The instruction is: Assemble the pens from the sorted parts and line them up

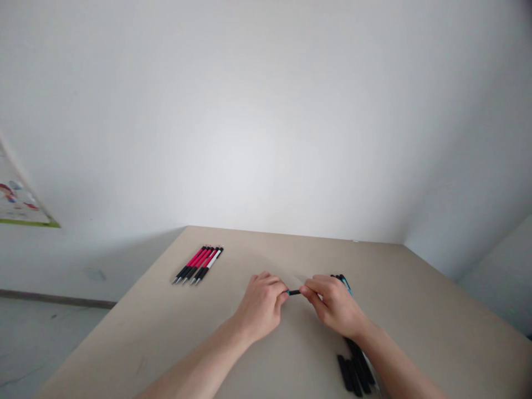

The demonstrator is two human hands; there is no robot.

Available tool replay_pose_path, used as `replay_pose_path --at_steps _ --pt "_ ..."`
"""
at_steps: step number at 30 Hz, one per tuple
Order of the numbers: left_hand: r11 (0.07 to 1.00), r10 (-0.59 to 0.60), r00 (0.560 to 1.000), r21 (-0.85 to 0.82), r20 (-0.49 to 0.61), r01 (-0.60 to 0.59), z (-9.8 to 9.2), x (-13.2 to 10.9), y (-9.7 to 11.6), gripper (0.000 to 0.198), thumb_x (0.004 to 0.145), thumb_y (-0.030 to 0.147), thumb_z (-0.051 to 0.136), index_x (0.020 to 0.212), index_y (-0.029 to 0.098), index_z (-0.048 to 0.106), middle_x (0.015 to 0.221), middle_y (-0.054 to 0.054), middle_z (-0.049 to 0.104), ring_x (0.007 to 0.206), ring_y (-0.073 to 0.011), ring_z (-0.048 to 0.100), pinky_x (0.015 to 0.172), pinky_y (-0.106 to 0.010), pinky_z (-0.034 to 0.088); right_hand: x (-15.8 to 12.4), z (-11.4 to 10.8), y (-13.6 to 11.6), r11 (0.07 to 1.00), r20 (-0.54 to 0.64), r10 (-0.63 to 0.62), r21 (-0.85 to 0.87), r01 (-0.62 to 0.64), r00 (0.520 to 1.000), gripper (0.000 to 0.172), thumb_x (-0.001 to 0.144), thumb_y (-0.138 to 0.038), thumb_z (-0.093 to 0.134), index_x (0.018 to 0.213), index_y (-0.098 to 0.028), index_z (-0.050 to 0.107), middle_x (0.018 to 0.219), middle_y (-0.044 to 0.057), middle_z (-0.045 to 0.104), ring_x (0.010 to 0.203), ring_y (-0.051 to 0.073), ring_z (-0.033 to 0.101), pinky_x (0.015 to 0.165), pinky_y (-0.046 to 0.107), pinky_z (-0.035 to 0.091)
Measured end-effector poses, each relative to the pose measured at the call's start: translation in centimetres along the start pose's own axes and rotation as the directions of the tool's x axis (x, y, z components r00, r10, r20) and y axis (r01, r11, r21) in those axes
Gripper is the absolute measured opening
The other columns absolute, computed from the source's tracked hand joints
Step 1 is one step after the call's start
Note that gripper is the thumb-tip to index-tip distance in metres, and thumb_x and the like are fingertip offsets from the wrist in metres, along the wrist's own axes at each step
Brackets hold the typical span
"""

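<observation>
Pinching a black pen between them above the bench, the left hand and right hand have fingers closed on its ends, seemingly mid-assembly; the next move needs a steady twist or push.

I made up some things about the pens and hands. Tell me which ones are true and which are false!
1. Both hands hold one pen between them. True.
2. The row of pens on the table is green. False: three are pink and black, one white and black.
3. The left hand lies flat on the table. False: it grips the pen.
4. Dark pens lie under the right hand and forearm. True.
</observation>
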State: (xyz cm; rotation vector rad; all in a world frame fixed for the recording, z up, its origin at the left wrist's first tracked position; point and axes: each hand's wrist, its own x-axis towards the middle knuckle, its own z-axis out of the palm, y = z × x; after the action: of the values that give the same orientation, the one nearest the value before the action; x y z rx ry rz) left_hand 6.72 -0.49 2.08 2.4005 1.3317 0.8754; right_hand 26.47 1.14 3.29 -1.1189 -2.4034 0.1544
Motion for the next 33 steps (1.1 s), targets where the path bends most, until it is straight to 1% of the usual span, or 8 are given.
replay_pose_path --at_steps 4,6,10,13,16,21,28,33 --pt "0.998 -0.063 0.997 -0.015 -0.045 0.062 -0.14 -0.04 0.08 0.006 0.082 0.015 0.06 0.077 0.017 0.059 0.081 -0.002 0.065 0.083 -0.0192 0.054 0.076 -0.031 0.036 -0.06 0.04 0.14 1.0 0.011 -0.002 0.008 0.002 1.0 0.042 0.097 -0.032 0.035 0.059 -0.019 0.046 0.056 0.001 0.049 0.055 0.013 0.044 0.055 0.027 0.025" --pt "0.998 -0.053 0.997 -0.021 -0.048 0.052 -0.19 -0.11 0.12 0.003 0.084 0.017 0.058 0.083 0.018 0.06 0.084 -0.003 0.065 0.083 -0.0198 0.054 0.076 -0.032 0.036 -0.04 0.0 0.14 1.0 0.003 -0.002 0.016 0.002 1.0 0.042 0.098 -0.033 0.034 0.06 -0.019 0.046 0.056 0.001 0.048 0.055 0.013 0.044 0.055 0.027 0.025" --pt "1.0 0.011 1.0 -0.007 0.0 -0.011 -0.18 -0.15 0.08 0.017 0.088 0.013 0.049 0.081 0.02 0.062 0.081 -0.003 0.066 0.084 -0.0198 0.055 0.077 -0.032 0.036 -0.01 -0.08 0.09 1.0 -0.003 -0.006 0.023 0.006 1.0 0.043 0.098 -0.034 0.033 0.06 -0.019 0.046 0.057 0.001 0.049 0.055 0.013 0.044 0.055 0.027 0.025" --pt "0.999 -0.04 0.999 -0.007 -0.035 0.04 -0.26 -0.07 0.15 0.01 0.083 0.012 0.056 0.076 0.018 0.06 0.078 -0.002 0.066 0.082 -0.0193 0.055 0.075 -0.032 0.035 -0.04 -0.1 0.05 1.0 0.013 -0.011 0.025 0.011 1.0 0.043 0.098 -0.034 0.034 0.06 -0.019 0.047 0.056 0.001 0.049 0.054 0.013 0.044 0.054 0.027 0.025" --pt "0.998 -0.055 0.997 -0.005 -0.048 0.055 -0.42 -0.06 0.38 0.003 0.083 0.017 0.058 0.08 0.018 0.061 0.081 -0.003 0.067 0.081 -0.0196 0.055 0.075 -0.032 0.035 -0.04 -0.1 0.04 1.0 -0.001 -0.012 0.026 0.012 1.0 0.043 0.098 -0.034 0.034 0.059 -0.019 0.047 0.056 0.001 0.049 0.054 0.013 0.044 0.054 0.027 0.025" --pt "1.0 0.004 1.0 0.026 0.0 -0.004 -0.34 -0.05 0.33 0.021 0.089 0.016 0.048 0.077 0.02 0.065 0.076 -0.003 0.067 0.081 -0.0193 0.056 0.075 -0.032 0.035 -0.11 -0.1 0.38 1.0 -0.001 -0.004 0.024 0.004 1.0 0.042 0.098 -0.035 0.033 0.06 -0.019 0.046 0.056 0.0 0.048 0.055 0.013 0.044 0.055 0.027 0.025" --pt "0.998 -0.054 0.995 -0.044 -0.085 0.051 -0.26 0.13 0.01 0.012 0.084 0.016 0.057 0.077 0.021 0.065 0.076 -0.001 0.069 0.078 -0.0177 0.059 0.077 -0.031 0.035 -0.14 -0.06 0.07 0.999 0.017 -0.005 0.035 0.004 1.0 0.045 0.097 -0.032 0.034 0.055 -0.019 0.042 0.05 -0.001 0.044 0.049 0.012 0.039 0.053 0.027 0.023" --pt "0.999 -0.029 0.999 -0.03 -0.04 0.028 -0.25 0.0 0.17 0.019 0.09 0.02 0.049 0.086 0.022 0.067 0.083 -0.003 0.07 0.082 -0.0195 0.059 0.077 -0.032 0.036 -0.04 -0.19 0.19 1.0 -0.009 0.002 0.016 -0.002 1.0 0.042 0.097 -0.033 0.033 0.058 -0.02 0.042 0.052 -0.001 0.044 0.051 0.012 0.04 0.054 0.028 0.024"
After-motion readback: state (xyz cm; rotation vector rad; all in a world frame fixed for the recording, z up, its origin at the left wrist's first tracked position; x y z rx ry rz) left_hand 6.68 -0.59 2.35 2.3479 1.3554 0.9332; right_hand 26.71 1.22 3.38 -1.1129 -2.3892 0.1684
